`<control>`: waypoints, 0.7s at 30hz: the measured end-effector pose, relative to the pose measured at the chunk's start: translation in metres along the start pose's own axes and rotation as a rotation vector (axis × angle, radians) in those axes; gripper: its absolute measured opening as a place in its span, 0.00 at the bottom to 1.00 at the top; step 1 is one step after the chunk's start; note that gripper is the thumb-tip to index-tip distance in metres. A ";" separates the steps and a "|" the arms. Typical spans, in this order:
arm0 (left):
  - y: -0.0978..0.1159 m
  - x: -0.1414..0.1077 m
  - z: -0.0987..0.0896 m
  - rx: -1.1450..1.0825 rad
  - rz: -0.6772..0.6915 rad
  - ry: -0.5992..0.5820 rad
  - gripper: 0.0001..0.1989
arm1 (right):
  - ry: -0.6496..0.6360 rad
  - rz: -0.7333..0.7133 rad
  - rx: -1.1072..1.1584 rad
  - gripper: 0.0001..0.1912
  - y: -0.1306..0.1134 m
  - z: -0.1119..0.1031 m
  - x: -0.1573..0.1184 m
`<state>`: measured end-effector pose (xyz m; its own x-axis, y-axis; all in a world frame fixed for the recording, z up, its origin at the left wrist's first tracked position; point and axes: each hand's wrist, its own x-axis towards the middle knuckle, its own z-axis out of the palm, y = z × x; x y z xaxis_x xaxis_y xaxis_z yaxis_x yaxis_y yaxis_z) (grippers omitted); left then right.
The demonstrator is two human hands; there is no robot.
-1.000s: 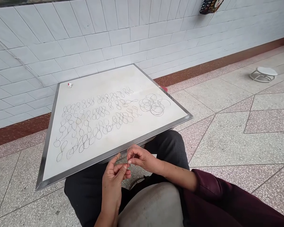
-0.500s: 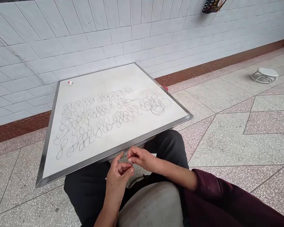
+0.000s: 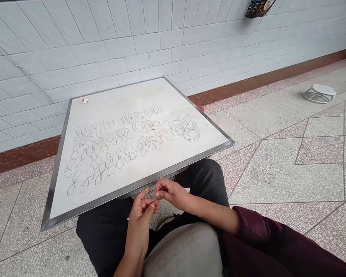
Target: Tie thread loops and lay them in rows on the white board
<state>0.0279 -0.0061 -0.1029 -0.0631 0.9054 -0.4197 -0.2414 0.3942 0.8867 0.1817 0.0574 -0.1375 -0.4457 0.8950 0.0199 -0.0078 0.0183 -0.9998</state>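
Over my lap, just in front of the table's near edge, my left hand (image 3: 144, 209) pinches a thin wire loop (image 3: 158, 200) between thumb and fingers. My right hand (image 3: 168, 192) meets it from the right, thumb and forefinger closed on the same wire. The wire is very fine, and its ends are hidden by the fingers. On the white table (image 3: 127, 90) lie rows of thin dark wires twisted into figure-eight shapes (image 3: 119, 159). A heap of round wire loops (image 3: 188, 127) overlaps at the table's right side.
A small white and red object (image 3: 84, 101) stands at the table's far left corner. Metal trim (image 3: 132, 194) edges the table, which sits against a tiled wall (image 3: 132, 50). A low white stool (image 3: 320, 93) is on the floor at the right.
My left thumb has shifted up and inward, closer to the right fingertips. A small ring of wire now shows between the hands. The wires on the table have not moved.
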 end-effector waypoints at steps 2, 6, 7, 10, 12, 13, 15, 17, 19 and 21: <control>-0.001 0.001 0.000 -0.014 -0.014 0.000 0.30 | -0.006 0.012 0.024 0.07 0.000 0.000 0.001; -0.001 0.000 0.001 -0.048 -0.038 -0.004 0.30 | -0.058 0.047 0.090 0.08 0.000 0.000 0.001; -0.001 0.000 0.002 -0.065 -0.044 -0.004 0.30 | -0.077 0.062 0.110 0.09 0.000 0.000 0.001; 0.001 -0.002 0.005 -0.125 -0.059 -0.002 0.29 | -0.158 0.113 0.187 0.12 0.000 -0.002 0.002; 0.002 -0.004 0.007 -0.173 -0.063 -0.003 0.29 | -0.205 0.127 0.219 0.13 0.000 -0.004 0.002; 0.002 -0.004 0.008 -0.199 -0.065 -0.004 0.29 | -0.224 0.129 0.229 0.13 -0.001 -0.005 0.003; 0.003 -0.005 0.010 -0.241 -0.070 -0.005 0.29 | -0.253 0.132 0.244 0.14 -0.001 -0.007 0.003; 0.003 -0.006 0.010 -0.259 -0.075 -0.003 0.30 | -0.275 0.146 0.257 0.15 -0.002 -0.009 0.004; 0.004 -0.006 0.010 -0.262 -0.076 0.000 0.30 | -0.293 0.166 0.262 0.16 -0.003 -0.011 0.005; 0.004 -0.005 0.010 -0.265 -0.073 0.001 0.30 | -0.311 0.180 0.264 0.18 -0.004 -0.012 0.005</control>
<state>0.0372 -0.0080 -0.0955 -0.0374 0.8761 -0.4807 -0.4901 0.4032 0.7728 0.1906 0.0671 -0.1339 -0.7086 0.6961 -0.1156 -0.1159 -0.2765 -0.9540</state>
